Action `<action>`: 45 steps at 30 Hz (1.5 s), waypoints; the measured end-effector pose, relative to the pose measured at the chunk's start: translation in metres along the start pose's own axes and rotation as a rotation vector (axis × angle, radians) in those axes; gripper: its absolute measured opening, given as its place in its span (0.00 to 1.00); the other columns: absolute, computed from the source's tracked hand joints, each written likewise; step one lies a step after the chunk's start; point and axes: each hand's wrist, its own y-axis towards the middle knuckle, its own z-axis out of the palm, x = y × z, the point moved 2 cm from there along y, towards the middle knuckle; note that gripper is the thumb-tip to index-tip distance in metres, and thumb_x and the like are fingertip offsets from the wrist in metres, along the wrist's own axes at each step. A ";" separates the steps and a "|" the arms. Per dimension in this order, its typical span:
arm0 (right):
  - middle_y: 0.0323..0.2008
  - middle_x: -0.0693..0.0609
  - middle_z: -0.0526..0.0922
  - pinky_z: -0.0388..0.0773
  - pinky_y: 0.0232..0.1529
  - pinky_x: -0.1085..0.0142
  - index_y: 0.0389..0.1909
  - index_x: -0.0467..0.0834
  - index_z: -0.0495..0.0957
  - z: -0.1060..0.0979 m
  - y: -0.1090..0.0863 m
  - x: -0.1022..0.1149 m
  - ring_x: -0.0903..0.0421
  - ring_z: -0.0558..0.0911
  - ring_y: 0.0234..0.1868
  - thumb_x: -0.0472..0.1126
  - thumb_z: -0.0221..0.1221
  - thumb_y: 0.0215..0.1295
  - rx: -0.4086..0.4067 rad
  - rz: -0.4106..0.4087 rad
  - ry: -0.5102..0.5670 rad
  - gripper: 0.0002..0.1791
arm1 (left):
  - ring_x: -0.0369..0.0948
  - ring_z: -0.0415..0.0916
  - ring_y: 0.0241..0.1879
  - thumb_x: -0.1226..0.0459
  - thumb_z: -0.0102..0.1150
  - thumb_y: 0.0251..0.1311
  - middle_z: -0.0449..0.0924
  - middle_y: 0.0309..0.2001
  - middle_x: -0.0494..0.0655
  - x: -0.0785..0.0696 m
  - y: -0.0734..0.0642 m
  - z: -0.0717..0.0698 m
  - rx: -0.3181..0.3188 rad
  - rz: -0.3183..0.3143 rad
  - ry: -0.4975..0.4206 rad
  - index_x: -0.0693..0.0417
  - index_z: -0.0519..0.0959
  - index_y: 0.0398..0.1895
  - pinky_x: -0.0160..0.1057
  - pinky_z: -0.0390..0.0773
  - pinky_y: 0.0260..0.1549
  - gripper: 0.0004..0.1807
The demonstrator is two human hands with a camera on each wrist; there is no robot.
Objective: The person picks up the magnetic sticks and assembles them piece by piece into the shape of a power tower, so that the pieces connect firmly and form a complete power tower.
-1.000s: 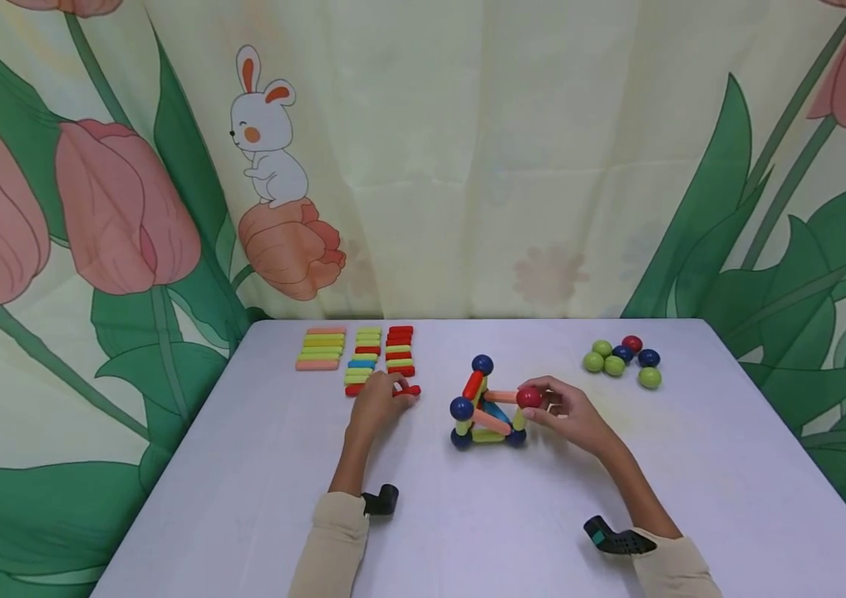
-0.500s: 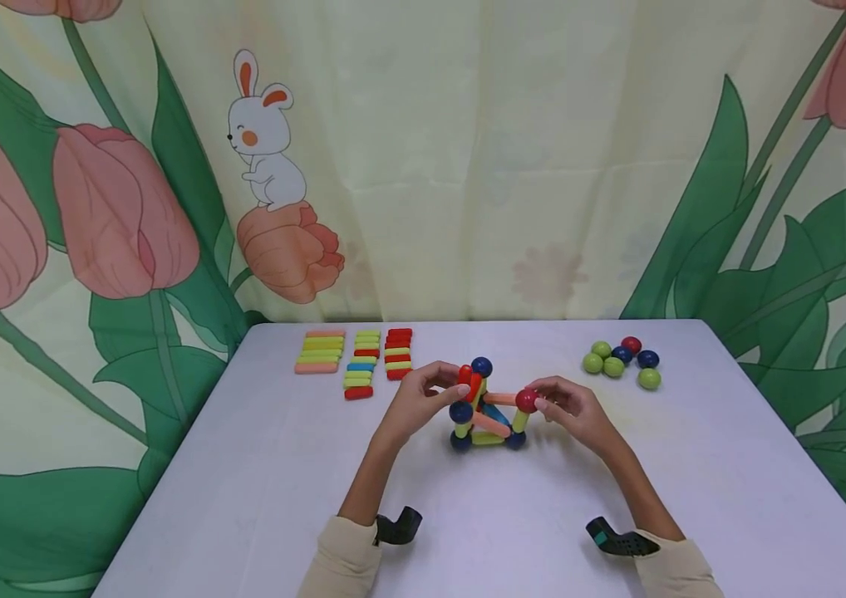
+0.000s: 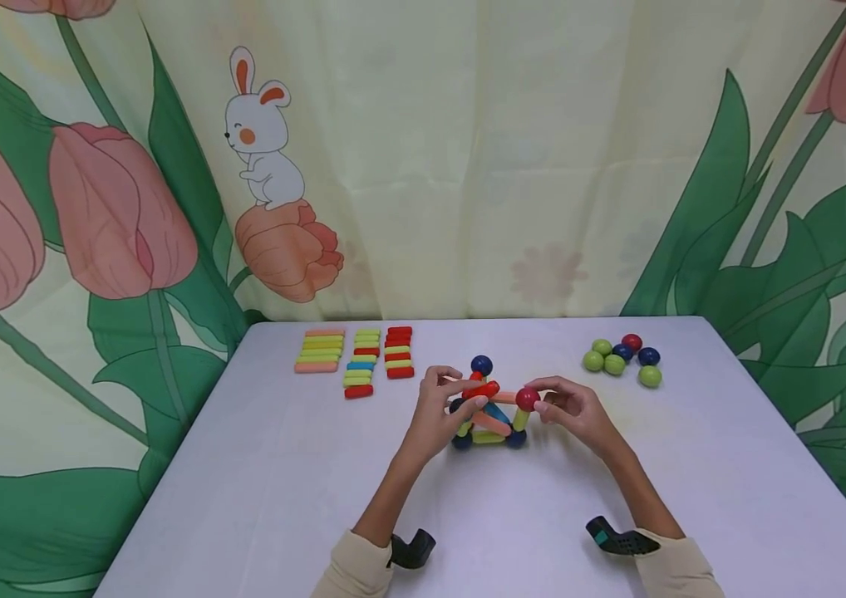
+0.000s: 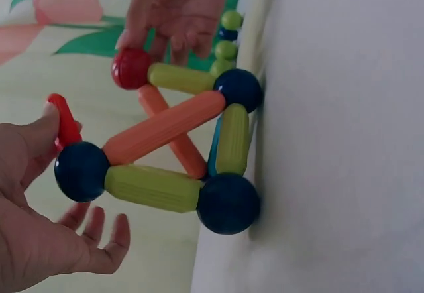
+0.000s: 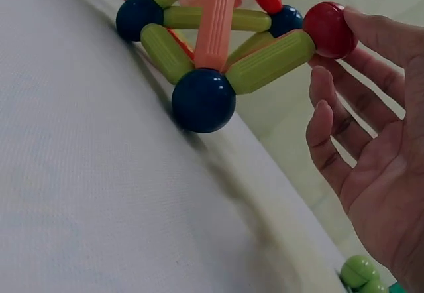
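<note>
A frame of magnetic sticks and balls (image 3: 490, 424) stands on the white table, with dark blue balls at several corners and green, orange, blue and red sticks between them. My left hand (image 3: 434, 415) pinches a red magnetic stick (image 3: 484, 389) between thumb and fingers over the frame's upper left side. In the left wrist view that stick (image 4: 65, 120) slants close by a blue ball (image 4: 82, 171), which is near my palm. At the upper right corner my right hand (image 3: 578, 417) pinches a red ball (image 5: 330, 30), from which a green stick (image 5: 271, 62) runs down to a blue ball (image 5: 203, 101).
Three columns of sticks (image 3: 322, 353) in orange, green, red and blue lie at the back left. At the back right sits a loose cluster of green, blue and red balls (image 3: 613, 365). Behind the table hangs a curtain (image 3: 423, 166) printed with tulips and a rabbit.
My left hand has picked up a red stick near the columns and carried it right to the frame, where it has tilted from upright toward level. My right hand stays at the red ball.
</note>
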 end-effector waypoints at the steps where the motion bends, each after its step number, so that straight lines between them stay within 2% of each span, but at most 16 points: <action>1: 0.47 0.62 0.82 0.83 0.38 0.67 0.55 0.33 0.74 0.000 0.000 0.000 0.46 0.84 0.39 0.31 0.57 0.67 0.001 0.003 0.007 0.17 | 0.46 0.65 0.59 0.48 0.61 0.62 0.67 0.59 0.52 0.000 -0.001 0.003 0.002 -0.021 -0.013 0.49 0.83 0.53 0.44 0.79 0.49 0.22; 5: 0.48 0.64 0.82 0.83 0.39 0.68 0.57 0.33 0.74 0.000 0.000 -0.002 0.45 0.84 0.40 0.30 0.57 0.66 -0.011 0.006 0.025 0.18 | 0.52 0.62 0.67 0.48 0.59 0.63 0.62 0.68 0.54 -0.001 -0.003 0.012 0.037 -0.067 -0.051 0.49 0.83 0.54 0.52 0.79 0.54 0.22; 7: 0.47 0.64 0.83 0.83 0.39 0.68 0.57 0.33 0.74 0.000 -0.001 -0.003 0.44 0.83 0.40 0.30 0.58 0.66 -0.016 -0.002 0.029 0.18 | 0.54 0.61 0.69 0.49 0.59 0.64 0.62 0.69 0.55 -0.001 -0.004 0.016 0.052 -0.070 -0.046 0.48 0.83 0.54 0.52 0.79 0.54 0.21; 11: 0.45 0.62 0.84 0.82 0.39 0.69 0.56 0.32 0.75 0.001 -0.001 -0.003 0.50 0.82 0.38 0.29 0.58 0.65 -0.019 -0.023 0.030 0.18 | 0.54 0.61 0.70 0.51 0.61 0.63 0.63 0.70 0.55 -0.002 -0.005 0.022 0.048 -0.080 -0.020 0.46 0.83 0.53 0.50 0.79 0.53 0.18; 15: 0.44 0.61 0.84 0.81 0.40 0.70 0.55 0.32 0.76 0.003 -0.002 -0.003 0.57 0.82 0.37 0.27 0.58 0.64 -0.034 -0.033 0.038 0.17 | 0.55 0.61 0.69 0.54 0.63 0.62 0.64 0.69 0.55 -0.003 -0.005 0.023 0.033 -0.075 -0.003 0.46 0.83 0.53 0.49 0.80 0.53 0.17; 24: 0.45 0.61 0.83 0.82 0.40 0.71 0.54 0.32 0.76 0.011 0.002 0.000 0.58 0.80 0.39 0.27 0.60 0.63 -0.030 -0.046 0.052 0.18 | 0.54 0.63 0.68 0.56 0.64 0.61 0.65 0.68 0.57 -0.004 -0.004 0.022 0.035 -0.040 0.026 0.50 0.83 0.52 0.46 0.82 0.49 0.17; 28: 0.46 0.57 0.81 0.81 0.40 0.71 0.55 0.36 0.76 0.015 0.003 0.004 0.58 0.79 0.37 0.30 0.63 0.62 -0.022 -0.004 -0.016 0.20 | 0.54 0.63 0.68 0.56 0.64 0.61 0.65 0.68 0.56 -0.003 -0.003 0.022 0.039 -0.034 0.031 0.50 0.82 0.53 0.45 0.82 0.50 0.18; 33: 0.49 0.46 0.80 0.79 0.36 0.70 0.56 0.43 0.75 0.022 0.005 -0.004 0.59 0.78 0.36 0.37 0.68 0.58 0.000 0.039 -0.173 0.24 | 0.53 0.61 0.70 0.56 0.63 0.62 0.65 0.68 0.55 -0.003 -0.005 0.022 0.056 -0.058 0.033 0.49 0.81 0.54 0.49 0.80 0.52 0.18; 37: 0.48 0.44 0.81 0.79 0.35 0.70 0.55 0.43 0.76 0.023 0.007 -0.006 0.59 0.77 0.37 0.38 0.67 0.59 -0.017 0.062 -0.248 0.22 | 0.54 0.59 0.71 0.53 0.62 0.63 0.60 0.70 0.55 -0.006 -0.011 0.017 0.144 -0.092 0.028 0.45 0.78 0.59 0.52 0.80 0.53 0.21; 41: 0.50 0.43 0.82 0.80 0.39 0.72 0.55 0.42 0.76 0.020 0.009 -0.007 0.58 0.78 0.40 0.36 0.64 0.63 -0.018 0.100 -0.244 0.20 | 0.53 0.66 0.66 0.49 0.57 0.66 0.62 0.69 0.53 -0.005 -0.014 0.005 0.223 -0.117 -0.040 0.43 0.77 0.60 0.49 0.82 0.49 0.22; 43: 0.51 0.41 0.82 0.80 0.41 0.72 0.56 0.41 0.76 0.018 0.010 -0.007 0.58 0.78 0.42 0.35 0.63 0.64 0.005 0.105 -0.216 0.20 | 0.51 0.71 0.62 0.48 0.54 0.68 0.68 0.65 0.52 0.001 -0.012 -0.003 0.230 -0.135 -0.107 0.44 0.77 0.59 0.47 0.82 0.48 0.21; 45: 0.52 0.40 0.81 0.80 0.43 0.72 0.57 0.40 0.75 0.017 0.011 -0.007 0.57 0.78 0.44 0.35 0.62 0.65 0.040 0.107 -0.186 0.20 | 0.48 0.76 0.56 0.47 0.52 0.69 0.74 0.59 0.53 0.011 -0.007 -0.013 0.194 -0.164 -0.158 0.45 0.77 0.57 0.46 0.82 0.48 0.20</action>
